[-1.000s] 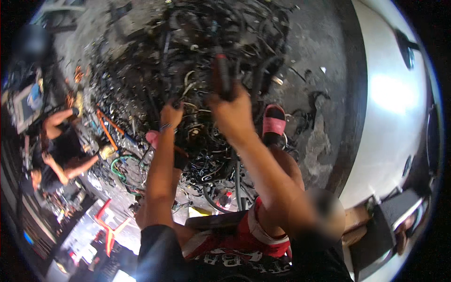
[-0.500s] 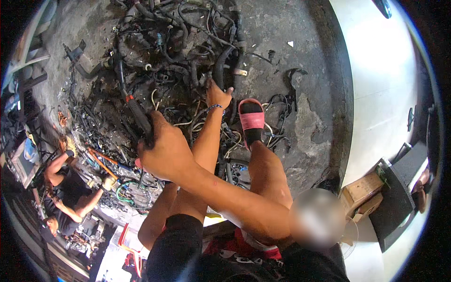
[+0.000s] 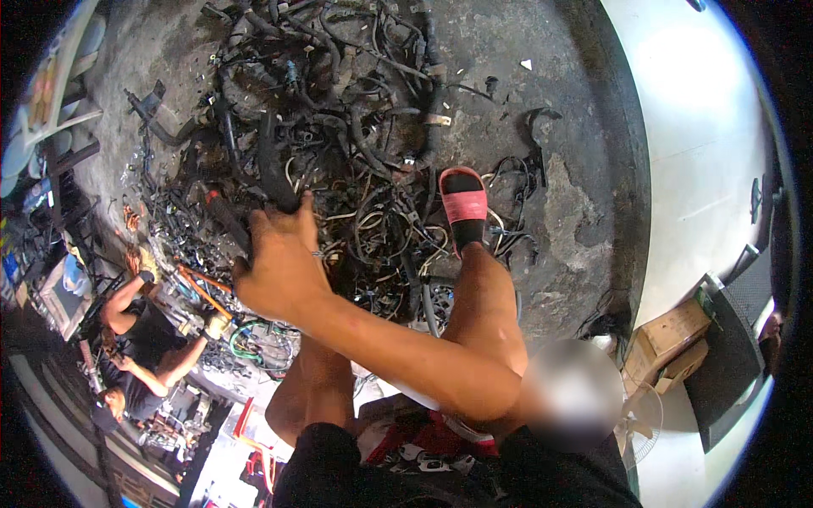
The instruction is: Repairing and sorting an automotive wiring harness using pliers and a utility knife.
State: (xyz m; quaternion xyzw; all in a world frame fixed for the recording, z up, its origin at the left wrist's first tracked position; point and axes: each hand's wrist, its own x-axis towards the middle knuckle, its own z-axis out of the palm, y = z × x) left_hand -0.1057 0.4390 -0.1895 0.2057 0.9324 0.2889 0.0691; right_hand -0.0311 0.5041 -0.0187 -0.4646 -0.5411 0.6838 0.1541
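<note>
My right hand (image 3: 275, 269) reaches across from the lower right, its fingers closed round a thick black wiring harness (image 3: 227, 222) with a red band on it. My left hand (image 3: 303, 222) is mostly hidden behind the right one; only some fingers and a bracelet at the wrist show. It appears closed on a second thick black harness (image 3: 273, 161) that rises away from it. Both hands are side by side, over a tangled heap of dark wiring harnesses (image 3: 373, 152) spread on the grey concrete floor.
My foot in a pink slide sandal (image 3: 464, 207) stands right of the heap. Another person (image 3: 148, 339) works at the left among wires, near an orange-handled tool (image 3: 203, 288). Cardboard boxes (image 3: 669, 339) and a fan (image 3: 641, 423) stand at the lower right, beside a white panel (image 3: 703, 169).
My left hand has swung left from the heap's right side to beside my right hand, bringing a thick black harness along. The view has shifted slightly.
</note>
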